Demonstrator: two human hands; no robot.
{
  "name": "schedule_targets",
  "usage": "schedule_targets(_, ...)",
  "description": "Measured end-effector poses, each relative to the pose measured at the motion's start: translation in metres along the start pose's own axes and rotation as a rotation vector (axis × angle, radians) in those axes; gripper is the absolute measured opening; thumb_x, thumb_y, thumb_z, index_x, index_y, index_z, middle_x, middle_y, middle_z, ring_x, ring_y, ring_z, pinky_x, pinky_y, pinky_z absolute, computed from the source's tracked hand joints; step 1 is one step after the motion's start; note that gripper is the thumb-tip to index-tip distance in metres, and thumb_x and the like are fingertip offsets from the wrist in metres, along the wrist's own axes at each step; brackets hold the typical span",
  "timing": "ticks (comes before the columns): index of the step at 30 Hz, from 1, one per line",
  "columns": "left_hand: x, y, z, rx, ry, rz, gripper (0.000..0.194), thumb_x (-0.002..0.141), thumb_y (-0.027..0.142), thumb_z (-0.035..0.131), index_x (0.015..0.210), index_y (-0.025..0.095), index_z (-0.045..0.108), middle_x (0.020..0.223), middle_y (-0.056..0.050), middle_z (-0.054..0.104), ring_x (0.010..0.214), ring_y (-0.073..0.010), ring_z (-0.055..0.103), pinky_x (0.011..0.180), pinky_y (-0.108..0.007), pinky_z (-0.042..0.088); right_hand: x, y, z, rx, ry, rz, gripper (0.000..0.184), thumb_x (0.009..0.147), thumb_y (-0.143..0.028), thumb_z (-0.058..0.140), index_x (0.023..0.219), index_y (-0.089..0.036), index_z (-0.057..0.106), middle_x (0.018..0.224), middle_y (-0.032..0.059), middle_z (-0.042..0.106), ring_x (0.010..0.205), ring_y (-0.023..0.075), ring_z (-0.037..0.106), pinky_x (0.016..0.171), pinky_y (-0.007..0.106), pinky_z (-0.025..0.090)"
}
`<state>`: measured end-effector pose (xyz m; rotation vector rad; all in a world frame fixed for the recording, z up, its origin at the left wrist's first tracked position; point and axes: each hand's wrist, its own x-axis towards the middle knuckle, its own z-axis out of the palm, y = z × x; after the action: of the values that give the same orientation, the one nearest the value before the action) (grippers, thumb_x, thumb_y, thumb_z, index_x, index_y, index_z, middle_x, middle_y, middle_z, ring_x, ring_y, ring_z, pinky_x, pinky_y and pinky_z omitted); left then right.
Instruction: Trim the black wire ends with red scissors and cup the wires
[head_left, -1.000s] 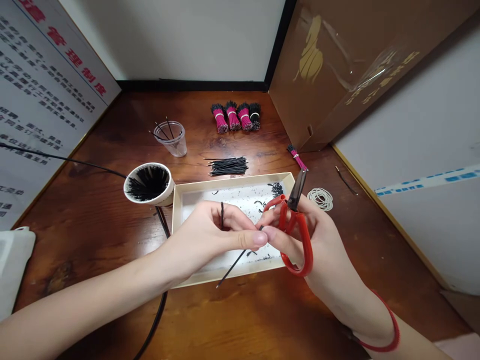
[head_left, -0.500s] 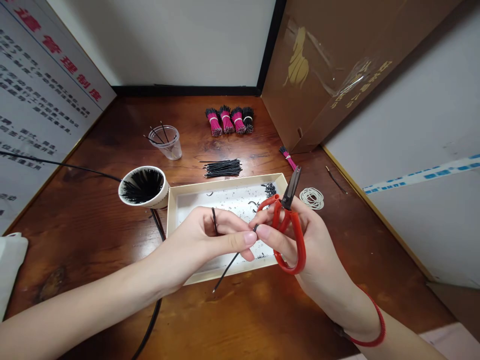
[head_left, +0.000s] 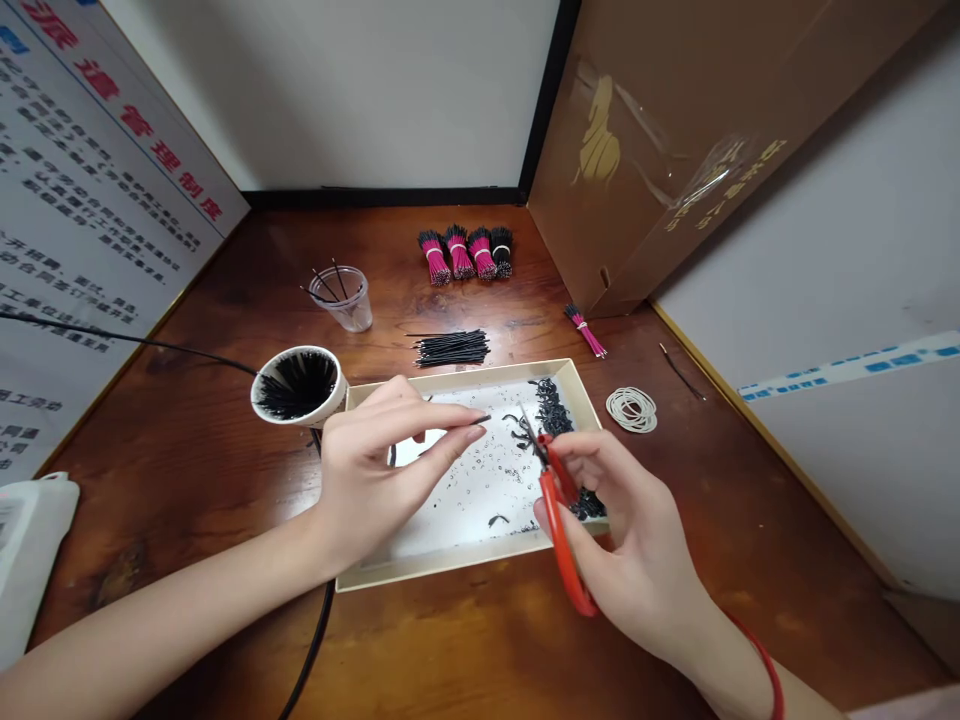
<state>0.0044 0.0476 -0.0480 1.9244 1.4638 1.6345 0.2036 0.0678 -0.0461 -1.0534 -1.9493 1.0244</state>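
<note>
Between thumb and forefinger, my left hand (head_left: 382,470) pinches a black wire (head_left: 484,419); its short end sticks out to the right, and much of the rest is hidden by the hand. My right hand (head_left: 630,530) is closed around red-handled scissors (head_left: 561,540), their blades pointing up and left. A small gap separates the blades from the wire end. Both hands are over a shallow cream box (head_left: 450,575) with a white bottom. Black scraps (head_left: 553,408) lie heaped along its right side, and tiny bits are scattered across it.
Behind the box lie loose black wires (head_left: 451,347) and banded bundles (head_left: 459,252). A paper cup (head_left: 330,405) packed with black wires and a clear cup (head_left: 356,312) stand left. Rubber bands (head_left: 631,410) and a small pink bundle (head_left: 585,330) lie right. A cardboard box (head_left: 645,200) stands behind.
My hands have moved apart. The scissors have swung from resting upright in my right hand to pointing at the wire, which my left hand now holds alone.
</note>
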Motion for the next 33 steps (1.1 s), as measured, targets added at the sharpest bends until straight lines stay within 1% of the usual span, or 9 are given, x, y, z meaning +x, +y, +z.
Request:
schedule_targets(3, 0.0001, -0.001, -0.0006, 0.049, -0.001, 0.072, 0.018, 0.074, 0.003, 0.074, 0.085, 0.017, 0.072, 0.068, 0.0, 0.071, 0.057, -0.0094, 0.052, 0.052, -0.025, 0.042, -0.0029, 0.0043, 0.0036, -0.071, 0.021, -0.039, 0.02, 0.078, -0.009, 0.06, 0.093, -0.023, 0.057, 0.075, -0.0035, 0.06, 0.06, 0.0092, 0.052, 0.055, 0.022, 0.047)
schedule_targets(6, 0.0001, 0.0001, -0.0011, 0.064, -0.009, 0.07, 0.019, 0.074, 0.003, 0.074, 0.085, 0.017, 0.071, 0.069, 0.001, 0.071, 0.057, -0.0091, 0.053, 0.052, -0.025, 0.042, -0.0017, 0.0047, 0.0057, -0.069, 0.031, -0.082, 0.022, 0.076, -0.007, 0.06, 0.092, -0.022, 0.057, 0.075, -0.0041, 0.061, 0.058, 0.0079, 0.052, 0.053, 0.021, 0.047)
schedule_targets(12, -0.0008, -0.0004, -0.0017, 0.074, -0.03, 0.059, 0.019, 0.073, 0.001, 0.075, 0.085, 0.016, 0.071, 0.069, 0.0, 0.071, 0.058, -0.0087, 0.053, 0.053, -0.025, 0.043, 0.0003, 0.0047, 0.0049, -0.092, 0.04, -0.102, 0.023, 0.075, -0.005, 0.061, 0.091, -0.022, 0.059, 0.073, -0.0052, 0.063, 0.056, 0.0075, 0.053, 0.052, 0.02, 0.047)
schedule_targets(16, -0.0006, -0.0004, -0.0016, 0.07, -0.03, 0.058, 0.02, 0.073, 0.001, 0.074, 0.085, 0.017, 0.071, 0.07, 0.0, 0.071, 0.058, -0.0092, 0.053, 0.051, -0.025, 0.042, -0.0005, 0.006, 0.0052, -0.096, 0.029, -0.097, 0.024, 0.075, -0.006, 0.062, 0.092, -0.022, 0.059, 0.073, -0.0058, 0.063, 0.056, 0.0069, 0.054, 0.052, 0.019, 0.048)
schedule_targets(23, -0.0003, 0.0003, -0.0016, 0.075, -0.03, 0.069, 0.022, 0.072, 0.0, 0.075, 0.085, 0.018, 0.071, 0.07, 0.001, 0.071, 0.058, -0.0092, 0.053, 0.05, -0.025, 0.042, -0.0012, 0.0053, 0.0045, -0.084, 0.018, -0.083, 0.022, 0.075, -0.006, 0.062, 0.09, -0.021, 0.059, 0.072, -0.0049, 0.062, 0.056, 0.0073, 0.054, 0.052, 0.02, 0.048)
schedule_targets(30, 0.0001, 0.0001, -0.0017, 0.071, -0.037, 0.092, 0.022, 0.072, -0.001, 0.075, 0.085, 0.016, 0.07, 0.07, 0.0, 0.072, 0.057, -0.0085, 0.053, 0.051, -0.025, 0.041, 0.0009, 0.0038, 0.0039, -0.102, 0.031, -0.104, 0.021, 0.074, -0.005, 0.061, 0.089, -0.021, 0.059, 0.07, -0.0052, 0.062, 0.055, 0.0071, 0.053, 0.051, 0.019, 0.048)
schedule_targets(33, 0.0, -0.0002, -0.0017, 0.071, -0.037, 0.09, 0.023, 0.072, -0.001, 0.074, 0.086, 0.017, 0.071, 0.071, 0.0, 0.073, 0.057, -0.0087, 0.053, 0.051, -0.025, 0.041, 0.001, 0.0038, 0.0039, -0.116, 0.037, -0.115, 0.022, 0.074, -0.004, 0.061, 0.088, -0.021, 0.059, 0.069, -0.0053, 0.061, 0.054, 0.007, 0.052, 0.05, 0.019, 0.047)
